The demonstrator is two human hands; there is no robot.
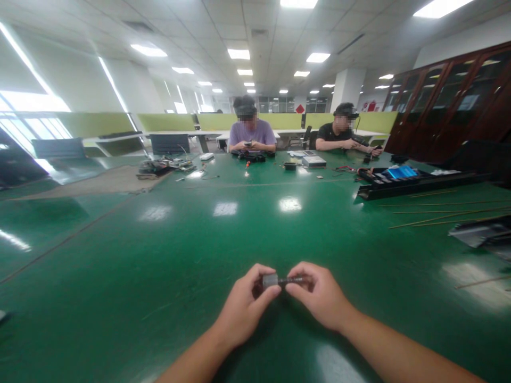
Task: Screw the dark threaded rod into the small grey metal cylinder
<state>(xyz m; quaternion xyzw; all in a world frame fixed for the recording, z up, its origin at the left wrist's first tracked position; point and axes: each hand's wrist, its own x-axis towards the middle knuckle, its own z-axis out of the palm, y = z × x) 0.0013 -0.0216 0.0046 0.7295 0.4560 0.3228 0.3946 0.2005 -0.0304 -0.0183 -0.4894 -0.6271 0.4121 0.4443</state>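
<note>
Between finger and thumb, my left hand [238, 308] grips a small grey metal cylinder [270, 281]. A thin dark shaft [290, 280] points from the cylinder toward the right. The far end of that shaft is pinched by the thumb and fingers of my right hand [322, 298]. Cylinder and shaft look like one piece in line, though I cannot tell how they join. Both hands are held close together, low in the view, above the glossy green table [223, 242]. Part of the cylinder's left end is hidden by my left fingers.
Long dark metal housings [423, 183] and thin brass-coloured rods [443, 215] lie at the right. Electronic parts [159, 166] sit at the far left, a flat grey box [314, 161] at the far side. Two people, one in a purple shirt [263, 134], one in black [327, 134], handle things there.
</note>
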